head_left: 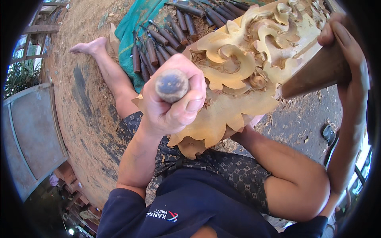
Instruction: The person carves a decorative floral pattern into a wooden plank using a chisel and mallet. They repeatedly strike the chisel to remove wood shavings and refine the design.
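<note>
Wooden handle (172,85) clamped in left fingers (196,81); right fingers (348,41) grip a mallet (317,73), apparently.

Chisels (151,52), a carved panel (246,66) and wood shavings (85,131) suggest a woodcarving workshop, perhaps open-air.

Head-worn view faces down; left hand (186,107) near.

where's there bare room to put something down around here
Free but chip-strewn: the brown earthen floor between the outstretched bare left leg and the grey rectangular panel; the dark grey floor between the scalloped golden wood carving and the bent right knee. Crowded: the green cloth bearing dark wooden-handled tools.
</note>
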A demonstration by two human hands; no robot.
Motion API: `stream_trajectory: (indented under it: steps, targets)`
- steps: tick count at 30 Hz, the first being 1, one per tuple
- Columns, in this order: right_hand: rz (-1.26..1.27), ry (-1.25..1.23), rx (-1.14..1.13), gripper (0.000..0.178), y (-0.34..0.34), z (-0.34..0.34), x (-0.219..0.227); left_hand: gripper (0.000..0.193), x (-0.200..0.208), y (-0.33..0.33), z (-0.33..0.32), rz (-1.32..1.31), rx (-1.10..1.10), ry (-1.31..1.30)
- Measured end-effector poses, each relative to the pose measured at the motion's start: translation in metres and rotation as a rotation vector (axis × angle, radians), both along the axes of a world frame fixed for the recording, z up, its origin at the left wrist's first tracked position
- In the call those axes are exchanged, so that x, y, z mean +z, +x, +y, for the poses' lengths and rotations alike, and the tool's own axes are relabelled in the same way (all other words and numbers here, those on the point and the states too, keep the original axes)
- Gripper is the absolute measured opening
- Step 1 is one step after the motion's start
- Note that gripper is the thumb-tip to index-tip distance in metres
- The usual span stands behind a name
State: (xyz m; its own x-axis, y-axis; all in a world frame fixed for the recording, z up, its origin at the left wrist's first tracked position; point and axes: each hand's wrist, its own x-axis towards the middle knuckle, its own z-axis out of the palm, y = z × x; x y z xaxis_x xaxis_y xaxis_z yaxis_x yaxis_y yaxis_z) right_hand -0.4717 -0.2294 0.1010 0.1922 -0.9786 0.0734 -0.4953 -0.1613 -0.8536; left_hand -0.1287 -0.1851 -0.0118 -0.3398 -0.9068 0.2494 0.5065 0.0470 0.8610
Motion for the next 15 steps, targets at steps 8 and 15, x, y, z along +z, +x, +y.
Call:
stream_trajectory:
  steps: [8, 15]
  targets:
    - [0.590, -0.434, 0.415, 0.052, 0.069, 0.013, 0.024, 0.017, -0.005, 0.005, -0.001, -0.210, 0.107, -0.077]
    - [0.337, -0.184, -0.044, 0.036, 0.079, 0.024, 0.052, 0.017, -0.020, 0.008, 0.004, -0.167, 0.010, -0.085]
